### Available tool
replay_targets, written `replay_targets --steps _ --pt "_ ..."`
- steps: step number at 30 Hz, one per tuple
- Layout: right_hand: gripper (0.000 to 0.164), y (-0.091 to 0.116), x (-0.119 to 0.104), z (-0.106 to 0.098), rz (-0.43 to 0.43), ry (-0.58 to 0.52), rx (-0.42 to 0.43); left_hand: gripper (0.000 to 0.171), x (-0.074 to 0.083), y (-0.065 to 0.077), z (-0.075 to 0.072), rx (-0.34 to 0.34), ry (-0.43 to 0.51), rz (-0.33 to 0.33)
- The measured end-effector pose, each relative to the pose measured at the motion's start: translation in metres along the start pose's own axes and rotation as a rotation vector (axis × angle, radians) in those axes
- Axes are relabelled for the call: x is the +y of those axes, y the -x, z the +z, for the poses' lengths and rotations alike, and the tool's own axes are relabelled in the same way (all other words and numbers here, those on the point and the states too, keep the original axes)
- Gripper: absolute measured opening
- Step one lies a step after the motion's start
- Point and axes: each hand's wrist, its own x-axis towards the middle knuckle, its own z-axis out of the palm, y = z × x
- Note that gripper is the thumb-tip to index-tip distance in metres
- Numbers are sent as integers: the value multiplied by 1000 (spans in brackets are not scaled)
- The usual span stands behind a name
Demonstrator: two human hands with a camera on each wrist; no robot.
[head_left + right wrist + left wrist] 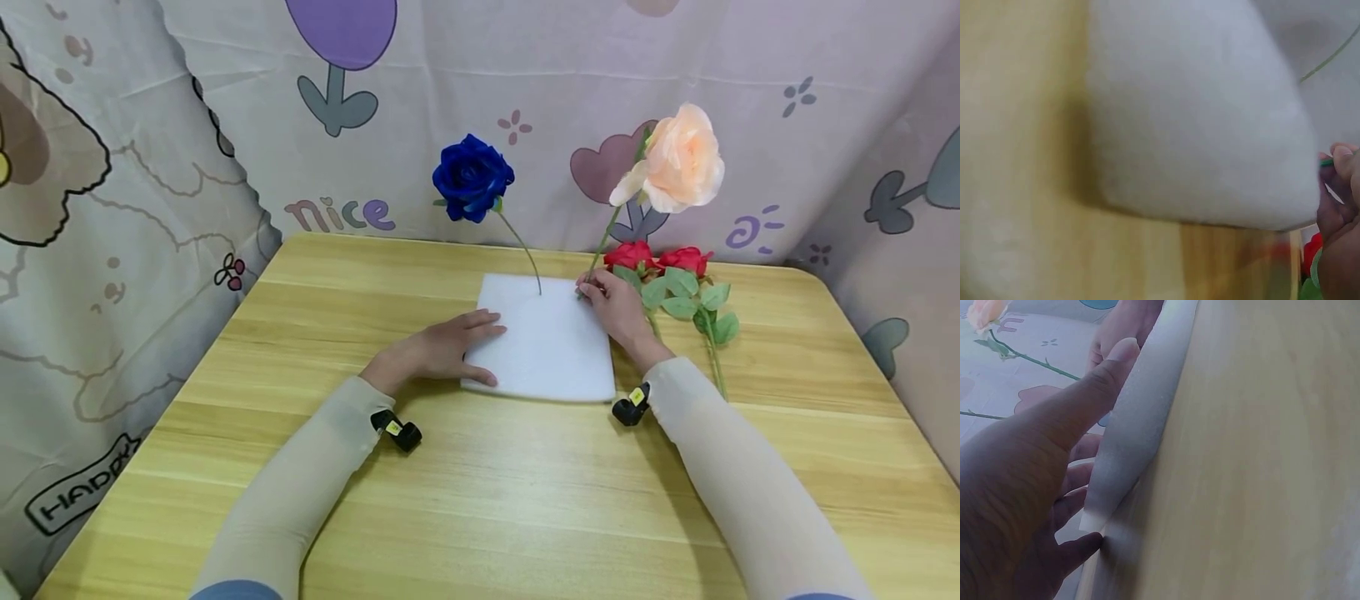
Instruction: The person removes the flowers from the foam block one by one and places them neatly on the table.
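A white foam block (547, 350) lies on the table. My left hand (450, 346) rests on its left side, fingers and thumb spread; the left wrist view shows the thumb (1124, 353) along the foam's near edge. My right hand (618, 312) pinches the stem of a peach artificial rose (681, 162) over the far right corner. Whether the stem's lower end is in the foam cannot be told. Near the foam's far edge, a blue artificial rose (472, 177) stands in it on a thin, bent stem, leaning left.
Red artificial roses (684, 260) with green leaves lie at the back right, partly behind my right hand. The wooden table (487, 500) reaches back to a patterned cloth (450, 92), which hangs behind and at both sides. Each wrist carries a small black camera (632, 406).
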Motion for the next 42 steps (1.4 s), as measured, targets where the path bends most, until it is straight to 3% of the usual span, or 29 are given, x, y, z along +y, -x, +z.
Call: replay_targets --steps 10,23,28,42 --pt "17 0 -3 -1 39 -1 0 93 -2 0 2 -1 -9 2" --pt "17 3 -5 0 91 -234 -3 94 -1 0 2 -6 -5 -4" --pt "15 4 -7 -1 113 -273 13 93 -1 1 2 0 -4 0" --pt "17 6 -7 -8 66 -298 -15 93 0 0 2 -1 5 -7"
